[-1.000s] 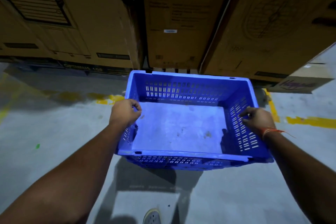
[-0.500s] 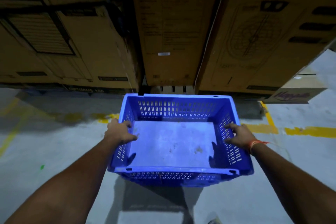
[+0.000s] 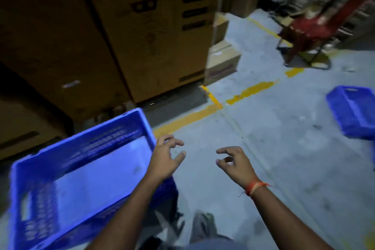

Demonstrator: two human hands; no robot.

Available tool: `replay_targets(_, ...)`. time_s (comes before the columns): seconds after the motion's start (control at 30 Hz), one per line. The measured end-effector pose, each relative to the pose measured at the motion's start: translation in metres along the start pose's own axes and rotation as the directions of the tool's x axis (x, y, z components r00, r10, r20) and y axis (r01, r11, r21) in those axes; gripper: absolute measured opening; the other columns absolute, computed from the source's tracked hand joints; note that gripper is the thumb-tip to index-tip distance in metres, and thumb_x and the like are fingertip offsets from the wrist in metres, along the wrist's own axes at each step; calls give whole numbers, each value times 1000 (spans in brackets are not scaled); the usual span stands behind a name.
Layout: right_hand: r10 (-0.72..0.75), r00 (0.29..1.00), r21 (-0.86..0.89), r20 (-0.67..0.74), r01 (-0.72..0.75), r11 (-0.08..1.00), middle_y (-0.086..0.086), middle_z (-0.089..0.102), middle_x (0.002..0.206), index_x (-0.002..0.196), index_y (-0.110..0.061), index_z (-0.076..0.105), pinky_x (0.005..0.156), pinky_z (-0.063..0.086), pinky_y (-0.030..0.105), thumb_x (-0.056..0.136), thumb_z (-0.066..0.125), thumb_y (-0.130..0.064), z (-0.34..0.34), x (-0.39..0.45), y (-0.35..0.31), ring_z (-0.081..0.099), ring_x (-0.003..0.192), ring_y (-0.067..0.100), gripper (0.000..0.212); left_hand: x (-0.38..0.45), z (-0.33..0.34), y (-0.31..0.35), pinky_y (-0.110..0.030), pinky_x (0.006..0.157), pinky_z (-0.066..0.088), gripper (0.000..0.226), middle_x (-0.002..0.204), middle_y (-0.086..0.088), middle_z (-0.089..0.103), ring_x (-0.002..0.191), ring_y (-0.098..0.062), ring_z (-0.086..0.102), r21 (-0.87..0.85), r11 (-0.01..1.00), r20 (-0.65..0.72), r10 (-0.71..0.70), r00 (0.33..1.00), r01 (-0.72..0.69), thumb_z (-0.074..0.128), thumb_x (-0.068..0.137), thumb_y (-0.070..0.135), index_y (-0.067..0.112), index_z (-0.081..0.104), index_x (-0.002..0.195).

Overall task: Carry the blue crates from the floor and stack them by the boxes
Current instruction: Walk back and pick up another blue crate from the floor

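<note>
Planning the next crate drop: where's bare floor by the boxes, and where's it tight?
Free: the grey floor between the near blue crate, the yellow line and the far blue crate, under the empty left hand and right hand. Crowded: the strip between the near crate and the cardboard boxes, and around the red chair.

Dim, bluish light is washing the scene; motion blur is smearing the blue crate (image 3: 81, 178) beside the left hand (image 3: 164, 160), cardboard boxes (image 3: 121, 36) beyond are sinking into shadow, and edges are bending.
</note>
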State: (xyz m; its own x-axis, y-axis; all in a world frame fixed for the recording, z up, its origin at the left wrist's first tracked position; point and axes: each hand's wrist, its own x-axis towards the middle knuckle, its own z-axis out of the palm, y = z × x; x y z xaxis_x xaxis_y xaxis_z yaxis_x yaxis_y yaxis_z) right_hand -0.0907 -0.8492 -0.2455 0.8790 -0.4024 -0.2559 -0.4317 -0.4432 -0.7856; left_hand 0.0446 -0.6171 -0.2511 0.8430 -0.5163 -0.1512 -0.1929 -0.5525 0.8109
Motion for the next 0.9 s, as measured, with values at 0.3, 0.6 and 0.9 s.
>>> replay_targets(0.3, 271, 937, 125, -222, -249, 961, -6, 53, 113, 102, -29, 70, 69, 43, 6, 84, 71, -21, -97, 16, 70, 65, 76, 5, 20, 130, 84, 81, -18, 74, 47, 17, 125, 15, 47, 101, -1, 63, 58, 983, 320, 146, 936, -174, 72, 85, 36, 38, 68, 102)
replay_targets(0.6, 434, 876, 130, -210, -415, 900, -6, 52, 116, 101, -33, 69, 74, 44, 14, 85, 69, -24, -166, 118, 106, 64, 77, 10, 18, 286, 139, 105, -31, 91, 54, 18, 127, 10, 49, 102, -6, 64, 45, 991, 474, 87, 876, -123, 72, 87, 34, 36, 68, 104)
replay_targets(0.9, 530, 714, 290, -458, -444, 848, -7, 53, 113, 105, -29, 70, 82, 44, 20, 86, 69, -22, -297, 195, 154, 64, 83, 8, 21, 435, 250, 220, -33, 90, 55, 18, 126, 7, 51, 101, -8, 66, -7, 962, 644, 212, 735, -272, 73, 87, 30, 36, 69, 103)
